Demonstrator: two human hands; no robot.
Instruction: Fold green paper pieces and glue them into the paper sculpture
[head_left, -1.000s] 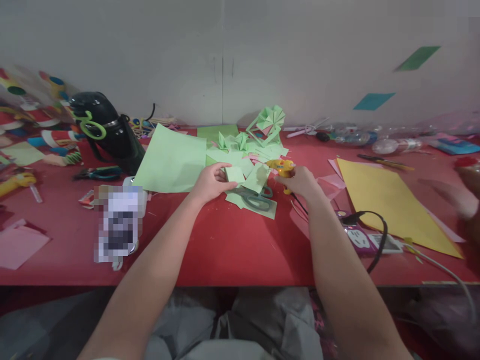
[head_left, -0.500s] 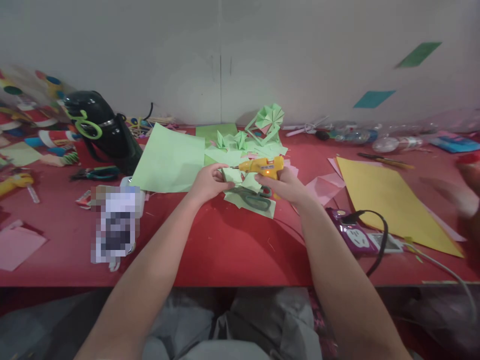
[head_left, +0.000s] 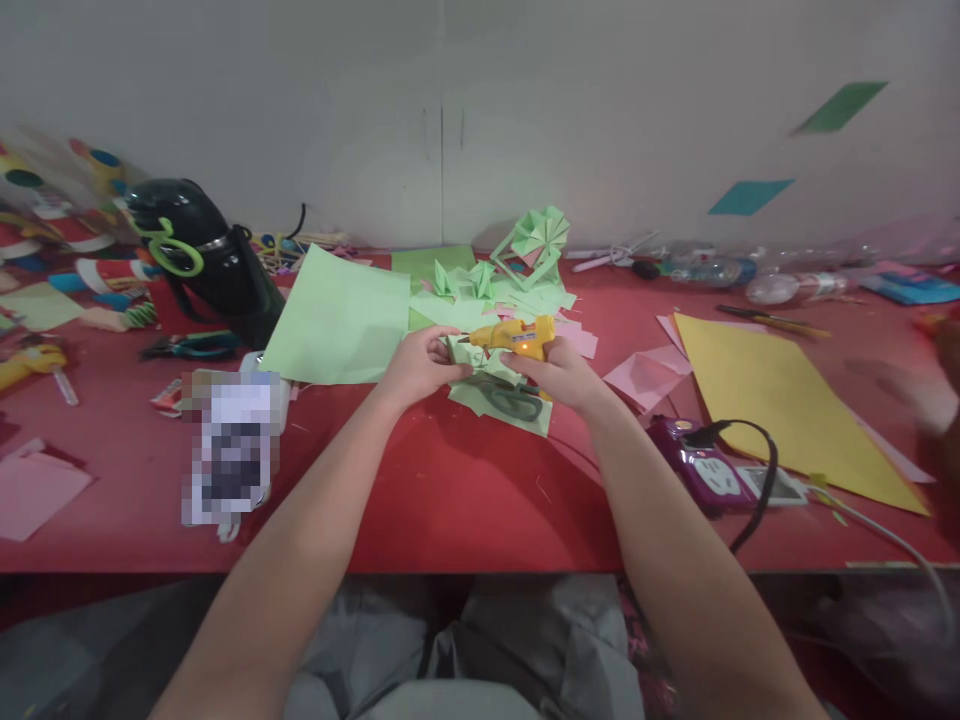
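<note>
My right hand [head_left: 561, 372] is wrapped round the handle of a yellow glue gun [head_left: 514, 334], its nozzle pointing left. Between thumb and fingers my left hand [head_left: 421, 367] pinches a folded piece of light green paper [head_left: 466, 352]. The nozzle is over this paper; whether it touches, I cannot tell. Below both hands lie dark-handled scissors [head_left: 514, 400] on a green paper scrap [head_left: 536, 418]. Behind them are small green folded paper shapes [head_left: 482, 280] and a pleated green paper wheel [head_left: 541, 237].
A large green sheet [head_left: 345, 320] and a black flask [head_left: 214, 260] stand left. Rightward are a purple power socket [head_left: 705, 470] with cables, a yellow sheet [head_left: 787, 410] and plastic bottles [head_left: 795, 287]. Another person's blurred arm [head_left: 919, 385] shows at the right edge.
The glue gun and my right hand have shifted slightly left, bringing the nozzle further over the folded paper. My left hand has barely moved. The other person's arm at the right has moved.
</note>
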